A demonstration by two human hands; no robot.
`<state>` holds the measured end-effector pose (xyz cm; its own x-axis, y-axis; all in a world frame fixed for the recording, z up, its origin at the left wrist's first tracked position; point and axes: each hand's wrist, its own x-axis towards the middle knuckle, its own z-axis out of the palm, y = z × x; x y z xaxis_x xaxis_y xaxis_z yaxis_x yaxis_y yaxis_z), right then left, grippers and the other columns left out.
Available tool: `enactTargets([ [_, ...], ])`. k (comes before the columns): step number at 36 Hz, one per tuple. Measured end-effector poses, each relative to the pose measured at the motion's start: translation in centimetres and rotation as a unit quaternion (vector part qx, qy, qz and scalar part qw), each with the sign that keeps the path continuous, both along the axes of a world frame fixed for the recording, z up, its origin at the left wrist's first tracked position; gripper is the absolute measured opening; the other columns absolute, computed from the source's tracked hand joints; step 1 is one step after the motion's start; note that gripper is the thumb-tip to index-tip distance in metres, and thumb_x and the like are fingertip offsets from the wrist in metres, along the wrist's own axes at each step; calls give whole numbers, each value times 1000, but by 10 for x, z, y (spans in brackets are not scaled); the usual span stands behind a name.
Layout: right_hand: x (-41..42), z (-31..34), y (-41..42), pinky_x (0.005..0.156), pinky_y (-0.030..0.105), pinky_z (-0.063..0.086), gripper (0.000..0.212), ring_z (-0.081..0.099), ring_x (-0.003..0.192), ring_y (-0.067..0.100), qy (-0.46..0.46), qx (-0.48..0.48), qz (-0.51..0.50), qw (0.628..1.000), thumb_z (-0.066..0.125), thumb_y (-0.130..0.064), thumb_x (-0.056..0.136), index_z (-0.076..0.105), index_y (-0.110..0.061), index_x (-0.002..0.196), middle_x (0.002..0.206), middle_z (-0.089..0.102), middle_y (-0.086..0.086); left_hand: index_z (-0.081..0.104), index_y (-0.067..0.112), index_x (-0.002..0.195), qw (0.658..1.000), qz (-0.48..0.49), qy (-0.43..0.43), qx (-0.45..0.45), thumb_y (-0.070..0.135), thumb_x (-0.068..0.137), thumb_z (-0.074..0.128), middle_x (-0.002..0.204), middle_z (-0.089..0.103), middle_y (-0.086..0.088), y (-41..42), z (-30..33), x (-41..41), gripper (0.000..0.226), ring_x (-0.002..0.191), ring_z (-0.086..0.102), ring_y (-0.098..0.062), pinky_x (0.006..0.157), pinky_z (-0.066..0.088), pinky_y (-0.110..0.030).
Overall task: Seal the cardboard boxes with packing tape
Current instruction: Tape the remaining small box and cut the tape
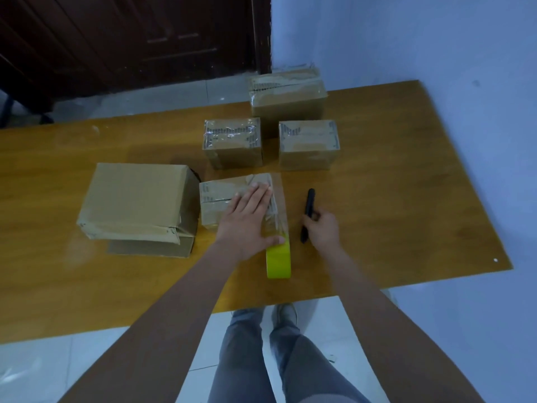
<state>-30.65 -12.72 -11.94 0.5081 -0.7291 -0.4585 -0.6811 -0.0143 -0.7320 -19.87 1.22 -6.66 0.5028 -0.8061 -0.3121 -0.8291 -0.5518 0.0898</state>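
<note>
- Table [406, 199] edge runs along the near side; bare wood lies left of the large box [136, 199] and right of the cutter.
- Left hand [250, 219] lies flat, fingers straight, pressing clear tape onto the small box [218, 199], thumb touching the green tape roll [278, 261].
- Right hand [322, 228] grips a black cutter [308, 205].
- Five boxes, one roll.

matt cardboard boxes [232, 142], glossy clear tape [277, 210], polished wooden table [406, 184]

Dim bluish light, soft focus, wide-angle bending at edges
</note>
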Motion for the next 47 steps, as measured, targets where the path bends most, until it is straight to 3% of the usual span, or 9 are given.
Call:
enactTargets([
  [2,-7,12,-3,60,22,50,8,60,75,21,-134,161,-130,969,58,-11,93,59,-3,93,87,58,13,-20,19,149,1000,0,0,-2,76,82,39,157,-24,5,0,0,0,106,142,-26,-11,115,-14,-33],
  [5,-17,31,-3,61,22,54,12,61,73,14,-291,334,-221,869,54,-5,93,56,-9,82,79,57,4,-19,19,150,1000,3,4,-6,76,82,41,158,-23,5,1,1,0,106,142,-26,-11,117,-13,-34],
  [10,-28,51,3,64,19,56,13,65,74,10,-370,377,-230,818,52,-2,93,58,-7,83,73,64,0,-19,19,149,1000,2,6,-8,75,82,40,158,-22,4,1,2,-1,106,143,-26,-11,118,-12,-36],
  [14,-30,56,10,67,20,57,14,67,67,6,-364,333,-195,848,53,3,91,57,-7,82,65,64,-5,-18,18,150,1000,4,-2,-7,76,82,40,158,-21,4,1,1,-2,106,143,-24,-12,118,-12,-36],
  [17,-30,54,19,68,19,56,12,66,79,13,-326,290,-165,885,58,6,87,57,-6,84,81,60,3,-16,18,151,1000,5,-8,-9,76,81,40,159,-19,4,0,1,-3,106,144,-23,-12,117,-12,-36],
  [24,-31,51,37,78,25,52,14,62,83,15,-274,93,-56,956,68,-1,82,60,-11,87,84,62,2,-15,19,151,1000,9,-10,-21,77,81,39,159,-17,4,1,-1,-4,106,144,-21,-12,117,-12,-36],
  [30,-30,52,50,76,22,50,23,63,85,10,-267,-45,-2,963,74,-12,79,58,-27,86,87,64,0,-13,18,151,999,10,-17,-29,75,83,36,160,-15,4,2,-2,-5,101,145,-20,-12,119,-10,-37],
  [40,-32,60,68,69,5,39,24,55,82,-5,-260,-192,31,946,73,-11,81,57,-29,84,85,54,-17,-14,17,151,999,13,-21,-30,72,86,30,160,-17,3,4,-2,-9,96,145,-20,-13,118,-11,-37],
  [47,-37,60,64,72,32,54,38,61,83,9,-290,-182,-22,939,71,-14,82,53,-47,85,88,59,-9,-15,18,151,999,23,-22,-39,76,84,34,160,-16,3,3,-3,-10,101,144,-21,-12,118,-12,-37],
])
